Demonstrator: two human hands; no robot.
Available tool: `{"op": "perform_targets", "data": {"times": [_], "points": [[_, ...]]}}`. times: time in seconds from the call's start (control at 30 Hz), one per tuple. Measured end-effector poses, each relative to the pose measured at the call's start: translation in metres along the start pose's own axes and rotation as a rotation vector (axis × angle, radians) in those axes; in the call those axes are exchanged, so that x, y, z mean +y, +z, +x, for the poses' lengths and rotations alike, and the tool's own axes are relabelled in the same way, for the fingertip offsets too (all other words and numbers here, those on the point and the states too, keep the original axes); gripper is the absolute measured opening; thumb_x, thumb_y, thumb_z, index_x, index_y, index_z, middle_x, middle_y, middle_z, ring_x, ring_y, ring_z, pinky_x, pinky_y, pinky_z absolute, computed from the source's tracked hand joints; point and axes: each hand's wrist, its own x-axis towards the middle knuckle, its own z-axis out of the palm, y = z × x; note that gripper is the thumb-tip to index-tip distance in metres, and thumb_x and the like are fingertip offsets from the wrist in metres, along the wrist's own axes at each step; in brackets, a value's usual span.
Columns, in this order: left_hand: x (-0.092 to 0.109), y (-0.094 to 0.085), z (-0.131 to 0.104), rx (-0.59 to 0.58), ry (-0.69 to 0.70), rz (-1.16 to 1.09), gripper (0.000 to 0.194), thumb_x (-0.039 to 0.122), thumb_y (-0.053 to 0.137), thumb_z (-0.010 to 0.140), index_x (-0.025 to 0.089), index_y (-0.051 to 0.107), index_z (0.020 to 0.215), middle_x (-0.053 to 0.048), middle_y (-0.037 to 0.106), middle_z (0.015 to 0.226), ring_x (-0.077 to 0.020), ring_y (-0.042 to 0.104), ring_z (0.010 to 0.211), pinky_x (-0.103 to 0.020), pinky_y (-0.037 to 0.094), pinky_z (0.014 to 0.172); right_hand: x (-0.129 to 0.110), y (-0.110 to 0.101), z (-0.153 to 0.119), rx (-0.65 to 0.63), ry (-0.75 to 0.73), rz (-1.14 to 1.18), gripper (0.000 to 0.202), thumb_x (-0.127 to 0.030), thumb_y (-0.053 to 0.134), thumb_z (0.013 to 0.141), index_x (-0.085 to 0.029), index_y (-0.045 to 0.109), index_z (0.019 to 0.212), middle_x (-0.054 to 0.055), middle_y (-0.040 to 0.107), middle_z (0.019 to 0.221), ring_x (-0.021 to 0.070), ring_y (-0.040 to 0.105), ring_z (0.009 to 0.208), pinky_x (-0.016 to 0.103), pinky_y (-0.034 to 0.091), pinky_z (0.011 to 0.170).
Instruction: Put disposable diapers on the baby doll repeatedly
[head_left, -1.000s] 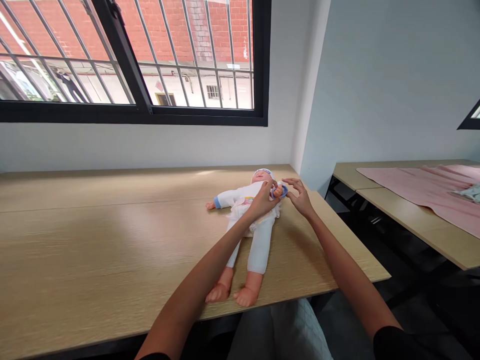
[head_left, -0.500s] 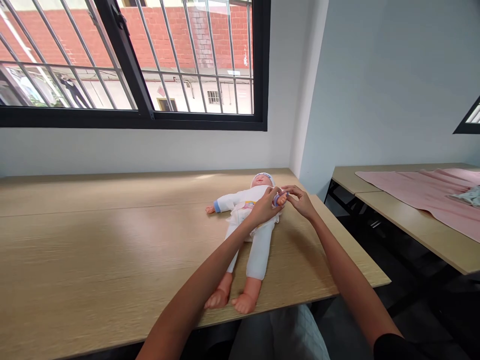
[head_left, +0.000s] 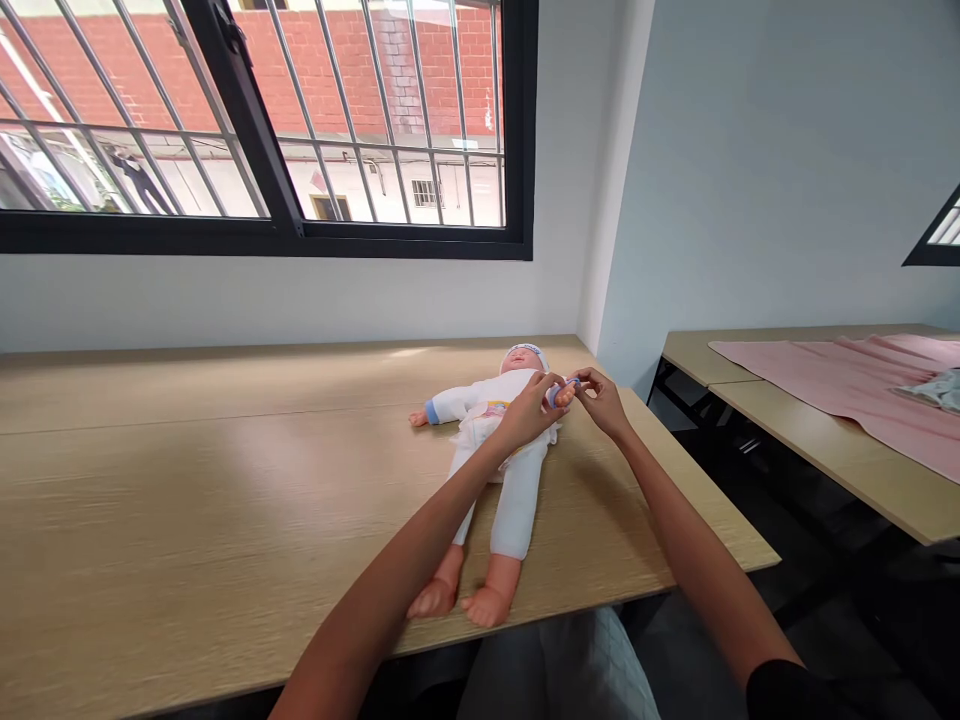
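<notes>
A baby doll [head_left: 517, 490] in a white outfit lies on its back on the wooden table, head away from me and bare feet near the front edge. It wears a white cap [head_left: 527, 352] with a dark pattern. My left hand [head_left: 531, 408] is closed round the doll's forearm at the blue cuff, the doll's small hand [head_left: 565, 396] sticking out past my fingers. Just beside it, my right hand [head_left: 601, 402] pinches a thin blue strip [head_left: 574, 383]; whether it joins the cuff I cannot tell. The doll's other arm [head_left: 450, 405] stretches out leftward, its blue cuff showing.
The wooden table [head_left: 187, 520] runs along the wall beneath a barred window [head_left: 300, 235]. Its right edge lies close to my right forearm. Across a gap stands a second table [head_left: 810, 425] with a pink cloth [head_left: 840, 375] and a pale, crumpled cloth [head_left: 937, 390].
My right fingertips have drawn slightly to the right from the doll's hand, and the blue strip between them shows more. My left hand keeps its hold; the view has shifted slightly.
</notes>
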Motion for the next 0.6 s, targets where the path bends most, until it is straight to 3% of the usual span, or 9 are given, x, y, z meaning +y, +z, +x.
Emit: {"op": "perform_targets", "data": {"times": [0.17,0.33,0.47,0.6], "points": [[0.002,0.0,0.0,0.03,-0.023,0.028,0.03,0.024,0.063,0.08,0.025,0.057,0.109,0.001,0.062,0.11,-0.0106,0.057,0.066,-0.025,0.047,0.068,0.007,0.003,0.0,0.021,0.066,0.1,0.033,-0.054,0.063,0.083,-0.021,0.061,0.088,0.003,0.066,0.089,0.0192,0.063,0.084,0.033,0.052,0.078],[0.004,0.001,-0.001,0.023,-0.023,0.048,0.028,0.024,0.059,0.082,0.025,0.056,0.11,-0.001,0.058,0.112,-0.0112,0.059,0.068,-0.027,0.048,0.069,0.009,0.014,-0.003,0.079,0.115,0.2,0.036,-0.056,0.065,0.08,-0.021,0.059,0.089,0.004,0.066,0.091,0.0191,0.064,0.084,0.035,0.053,0.08],[0.007,0.003,-0.002,0.02,-0.072,0.109,0.027,0.021,0.053,0.084,0.025,0.053,0.111,-0.002,0.054,0.11,-0.0114,0.059,0.066,-0.027,0.047,0.063,0.003,0.022,-0.007,0.135,0.134,0.177,0.038,-0.057,0.062,0.081,-0.021,0.059,0.09,0.005,0.065,0.09,0.0197,0.063,0.084,0.035,0.053,0.079],[0.008,0.004,-0.002,0.045,-0.089,0.118,0.024,0.024,0.057,0.083,0.025,0.052,0.107,-0.003,0.052,0.106,-0.0148,0.058,0.074,-0.029,0.048,0.069,-0.001,0.026,-0.01,0.157,0.12,0.138,0.038,-0.058,0.061,0.081,-0.021,0.059,0.089,0.005,0.064,0.09,0.0201,0.063,0.084,0.035,0.053,0.078]]}}
